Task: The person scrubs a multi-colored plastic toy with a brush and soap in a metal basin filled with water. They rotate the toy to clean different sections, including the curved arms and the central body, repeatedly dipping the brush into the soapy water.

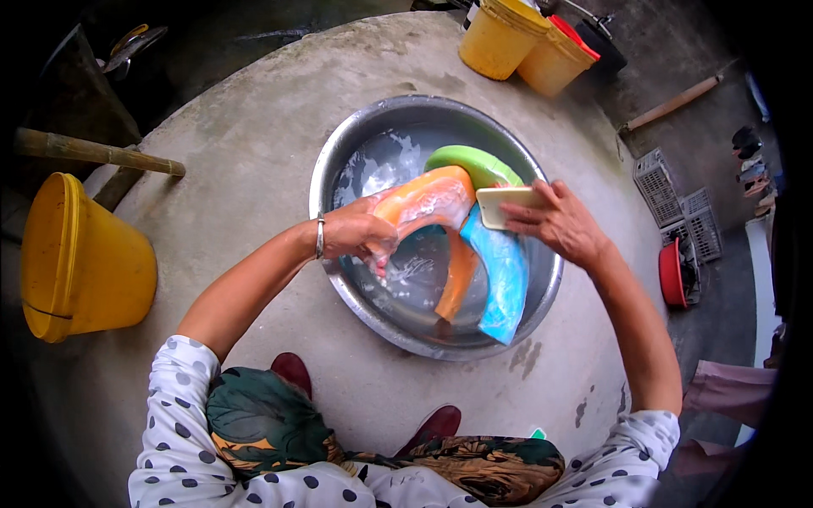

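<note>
Left hand (360, 233) closed on soapy orange plate (428, 203), tilted over metal basin (339, 161) so suds drip inside; right hand (559, 224) pinching cream plate (506, 206) alongside

A round grey concrete slab (246, 152) fills most of the frame, lit by flat daylight. At the left edge a yellow bucket (80, 262) lies tipped, with a bamboo pole (97, 152) above it. Two more yellow buckets (525, 38) stand at the top. At the right, on darker ground, lie a wooden stick (673, 103), grey plastic crates (677, 199) and a red tub (673, 273)
</note>
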The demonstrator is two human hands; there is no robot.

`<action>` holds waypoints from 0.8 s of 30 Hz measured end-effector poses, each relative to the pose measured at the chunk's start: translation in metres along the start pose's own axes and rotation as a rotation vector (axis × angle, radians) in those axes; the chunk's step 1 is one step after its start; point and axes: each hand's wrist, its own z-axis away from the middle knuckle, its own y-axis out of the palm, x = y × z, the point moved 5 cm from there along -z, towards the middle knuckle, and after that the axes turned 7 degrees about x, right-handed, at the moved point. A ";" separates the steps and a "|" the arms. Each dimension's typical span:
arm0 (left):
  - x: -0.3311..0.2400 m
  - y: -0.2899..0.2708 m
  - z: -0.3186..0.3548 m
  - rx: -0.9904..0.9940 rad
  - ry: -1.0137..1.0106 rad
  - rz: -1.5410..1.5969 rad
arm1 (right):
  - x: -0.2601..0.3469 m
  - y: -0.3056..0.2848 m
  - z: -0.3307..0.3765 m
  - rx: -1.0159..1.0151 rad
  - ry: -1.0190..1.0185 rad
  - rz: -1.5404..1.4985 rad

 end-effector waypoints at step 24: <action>-0.034 -0.047 -0.039 0.199 -0.026 -0.042 | 0.025 0.146 0.060 -0.891 1.130 -2.065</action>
